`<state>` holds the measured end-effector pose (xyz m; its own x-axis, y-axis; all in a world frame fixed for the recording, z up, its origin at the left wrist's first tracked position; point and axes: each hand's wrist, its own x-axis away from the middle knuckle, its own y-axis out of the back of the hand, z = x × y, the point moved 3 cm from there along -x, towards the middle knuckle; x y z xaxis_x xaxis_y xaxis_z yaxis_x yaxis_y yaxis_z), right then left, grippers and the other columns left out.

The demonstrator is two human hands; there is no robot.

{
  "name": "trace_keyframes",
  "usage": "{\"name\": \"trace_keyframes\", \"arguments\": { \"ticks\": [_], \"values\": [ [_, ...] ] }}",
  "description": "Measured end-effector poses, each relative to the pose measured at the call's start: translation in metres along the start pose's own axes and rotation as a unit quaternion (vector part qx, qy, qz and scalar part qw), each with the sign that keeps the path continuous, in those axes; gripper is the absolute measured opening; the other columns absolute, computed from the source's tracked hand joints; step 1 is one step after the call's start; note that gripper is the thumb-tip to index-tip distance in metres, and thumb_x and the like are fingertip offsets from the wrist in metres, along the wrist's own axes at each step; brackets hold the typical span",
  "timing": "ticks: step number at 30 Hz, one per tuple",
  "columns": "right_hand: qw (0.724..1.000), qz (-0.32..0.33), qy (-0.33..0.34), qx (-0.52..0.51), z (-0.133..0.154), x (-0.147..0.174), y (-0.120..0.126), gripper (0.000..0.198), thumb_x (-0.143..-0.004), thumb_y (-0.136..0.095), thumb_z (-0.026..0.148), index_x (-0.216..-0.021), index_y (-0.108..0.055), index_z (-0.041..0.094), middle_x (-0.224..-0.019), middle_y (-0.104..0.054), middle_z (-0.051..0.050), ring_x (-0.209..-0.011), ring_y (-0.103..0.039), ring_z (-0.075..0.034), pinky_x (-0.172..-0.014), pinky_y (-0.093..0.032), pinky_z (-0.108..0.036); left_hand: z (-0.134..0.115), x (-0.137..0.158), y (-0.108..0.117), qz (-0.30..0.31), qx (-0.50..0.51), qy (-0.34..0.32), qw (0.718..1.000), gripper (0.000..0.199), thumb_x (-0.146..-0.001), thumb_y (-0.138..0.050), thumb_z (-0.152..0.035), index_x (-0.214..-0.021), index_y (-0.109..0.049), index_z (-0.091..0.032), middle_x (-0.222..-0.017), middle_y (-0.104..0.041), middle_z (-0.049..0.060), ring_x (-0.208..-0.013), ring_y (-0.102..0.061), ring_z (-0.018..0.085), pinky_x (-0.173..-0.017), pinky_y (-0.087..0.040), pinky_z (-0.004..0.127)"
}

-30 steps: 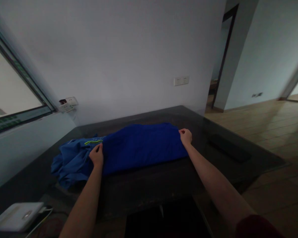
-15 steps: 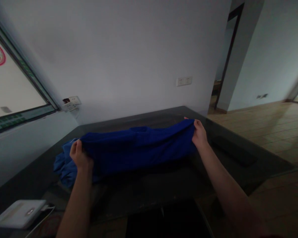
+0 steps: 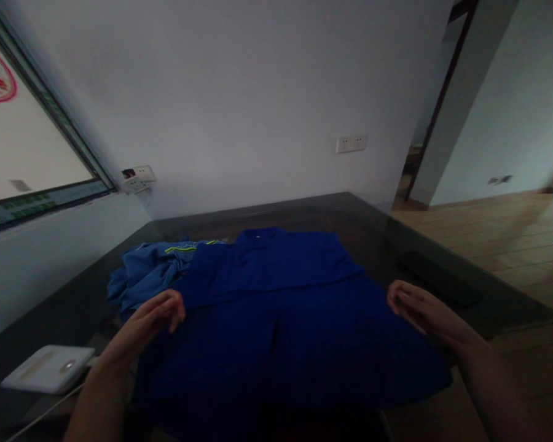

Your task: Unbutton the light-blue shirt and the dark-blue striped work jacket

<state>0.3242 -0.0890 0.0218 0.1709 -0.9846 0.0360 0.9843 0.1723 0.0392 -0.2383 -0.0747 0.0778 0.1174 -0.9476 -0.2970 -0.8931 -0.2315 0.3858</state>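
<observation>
A dark blue shirt (image 3: pixel 281 258) lies on the dark table with its neckline toward the wall. Over its lower part spreads more blue cloth (image 3: pixel 322 344) with a straight upper edge and a short middle seam; it looks like shorts, but the dim light leaves this unsure. This cloth reaches past the table's near edge. My left hand (image 3: pixel 159 310) hovers at its left side, fingers loosely curved and apart from the thumb. On the right side, my right hand (image 3: pixel 419 307) is likewise open and curved, holding nothing.
Crumpled lighter blue clothing (image 3: pixel 152 267) with a yellow-green stripe lies left of the shirt. A white device (image 3: pixel 48 368) with a cable sits at the near left. On the right is a long dark object (image 3: pixel 437 279). The table (image 3: pixel 364 215) meets a white wall.
Both hands have let go of the blue cloth, drawn nearer to me and moved apart. The cloth, stretched between them before, now lies spread, uncovering more of the shirt and the lighter clothing.
</observation>
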Motion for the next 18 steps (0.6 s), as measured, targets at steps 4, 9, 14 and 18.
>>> {"name": "trace_keyframes", "arguments": {
  "ticks": [4,9,14,18],
  "values": [
    [0.995,-0.031,0.075,0.055,0.031,-0.032,-0.025,0.030,-0.081,-0.059,0.049,-0.077,-0.055,0.019,-0.065,-0.056,0.000,-0.051,-0.047,-0.010,-0.051,-0.039,-0.023,-0.002,-0.039,-0.066,0.182,-0.128,0.000,0.975,0.035,-0.072,-0.060,-0.051,-0.090,-0.066,-0.021,-0.094,-0.069,0.006,-0.089,-0.064,0.024,-0.082,-0.051,0.035],
    [0.973,0.109,0.140,0.147,0.070,-0.072,-0.094,0.028,-0.081,-0.058,0.046,-0.081,-0.058,0.018,-0.072,-0.062,-0.001,-0.067,-0.058,-0.014,-0.068,-0.046,-0.027,0.014,-0.077,-0.119,0.107,-0.416,0.028,0.903,0.050,-0.082,-0.052,-0.046,-0.117,-0.055,-0.011,-0.121,-0.057,0.022,-0.110,-0.057,0.035,-0.091,-0.044,0.045],
    [0.898,0.233,0.211,0.306,0.071,-0.112,-0.162,0.015,-0.084,-0.059,0.031,-0.087,-0.063,0.018,-0.088,-0.066,-0.003,-0.082,-0.060,-0.016,-0.076,-0.045,-0.028,0.043,-0.097,-0.124,0.076,-0.480,0.132,0.864,0.053,-0.079,-0.054,-0.052,-0.108,-0.055,-0.007,-0.108,-0.061,0.027,-0.100,-0.061,0.039,-0.078,-0.047,0.043],
    [0.839,0.183,0.227,0.460,0.048,-0.139,-0.214,0.028,-0.082,-0.063,0.032,-0.107,-0.060,0.020,-0.104,-0.064,-0.008,-0.096,-0.059,-0.023,-0.078,-0.045,-0.033,0.061,-0.107,-0.118,0.076,-0.375,0.092,0.919,0.022,-0.077,-0.057,-0.034,-0.088,-0.059,-0.014,-0.090,-0.066,0.013,-0.086,-0.064,0.026,-0.070,-0.044,0.030]
  ]
}}
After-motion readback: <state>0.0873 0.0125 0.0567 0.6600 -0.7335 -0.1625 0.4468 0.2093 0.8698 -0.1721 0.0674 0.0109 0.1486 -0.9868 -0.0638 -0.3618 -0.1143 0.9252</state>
